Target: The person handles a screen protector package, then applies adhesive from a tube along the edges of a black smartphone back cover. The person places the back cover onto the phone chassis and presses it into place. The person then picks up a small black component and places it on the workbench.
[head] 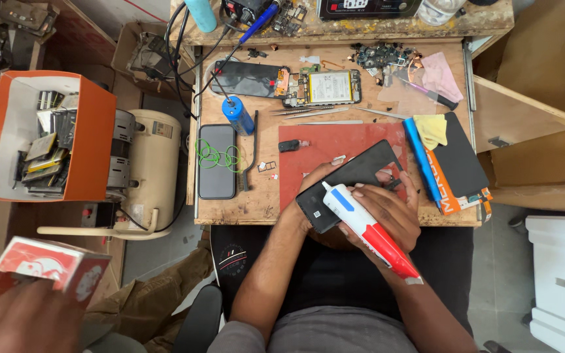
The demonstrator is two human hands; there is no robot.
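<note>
My left hand (314,185) holds a black phone back cover (354,176) tilted over the red work mat (335,140), gripping its lower left end. My right hand (387,212) grips a white and red glue tube (367,229), its white nozzle resting on the cover's near edge. An opened phone (289,84) with its battery and board showing lies at the back of the wooden bench (230,212). A black phone (217,161) with green rubber bands (218,155) on it lies at the left.
Tweezers (308,111), a blue cylinder (238,115) and small screws lie behind the mat. A yellow cloth (431,129) and flat boxes (456,167) sit at the right. An orange bin (93,137) of phone parts stands left. Another person's hand (21,317) holds a red and white box lower left.
</note>
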